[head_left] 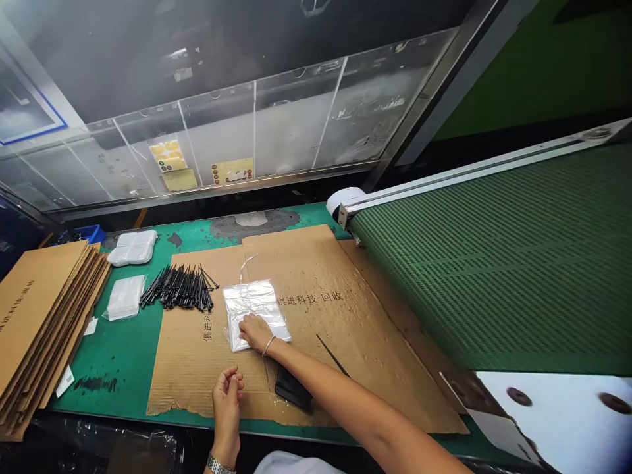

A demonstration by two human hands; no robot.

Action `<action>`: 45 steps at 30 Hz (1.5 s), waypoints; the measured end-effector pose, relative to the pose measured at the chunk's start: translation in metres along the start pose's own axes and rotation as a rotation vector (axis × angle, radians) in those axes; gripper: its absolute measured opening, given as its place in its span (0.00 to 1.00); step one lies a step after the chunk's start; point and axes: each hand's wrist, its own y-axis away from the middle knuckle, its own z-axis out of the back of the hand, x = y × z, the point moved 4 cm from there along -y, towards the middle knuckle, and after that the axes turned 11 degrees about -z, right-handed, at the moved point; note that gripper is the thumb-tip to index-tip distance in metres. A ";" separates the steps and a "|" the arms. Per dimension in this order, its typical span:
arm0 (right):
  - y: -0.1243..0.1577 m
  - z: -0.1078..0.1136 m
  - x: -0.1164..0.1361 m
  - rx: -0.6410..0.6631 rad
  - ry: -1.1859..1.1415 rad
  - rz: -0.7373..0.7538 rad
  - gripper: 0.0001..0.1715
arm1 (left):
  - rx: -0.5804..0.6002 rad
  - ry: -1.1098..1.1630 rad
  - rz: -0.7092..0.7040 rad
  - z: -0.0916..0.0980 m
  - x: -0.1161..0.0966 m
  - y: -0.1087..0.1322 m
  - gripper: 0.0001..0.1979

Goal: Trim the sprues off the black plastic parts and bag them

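A stack of clear plastic bags [254, 296] lies on the flattened cardboard in front of me. My right hand [255, 332] is on its lower part, fingers bent and closed at the film of the top bag; the fingertips are partly hidden. Lower and to the left, my left hand [228, 393] hovers over the cardboard's near edge, fingers loosely curled, nothing visible in it. Beneath my right forearm sits a black object [293, 388], partly covered, with a thin black rod [332, 354] beside it. A pile of black, thin-stemmed pieces [185, 288] rests left of the bags.
Two more packs of clear bags [132, 247] [125, 297] lie on the green table [128, 359]. Stacked flat cardboard [44, 303] stands at the left edge. A green conveyor belt [503, 243] slopes along the right. Clear pockets [291, 125] hang behind, near a blue bin [93, 233].
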 end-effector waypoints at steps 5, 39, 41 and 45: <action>-0.004 0.002 -0.009 0.033 -0.082 -0.031 0.11 | 0.131 -0.205 -0.248 -0.006 -0.008 -0.038 0.09; 0.119 0.036 0.006 0.401 -1.305 -0.028 0.33 | 0.692 -0.525 -0.762 -0.046 -0.087 -0.043 0.24; 0.124 0.036 0.004 0.351 -1.303 -0.013 0.34 | 0.730 -0.532 -0.776 -0.049 -0.090 -0.037 0.23; 0.129 0.037 0.002 0.236 -1.311 -0.008 0.34 | 0.759 -0.537 -0.792 -0.056 -0.093 -0.030 0.23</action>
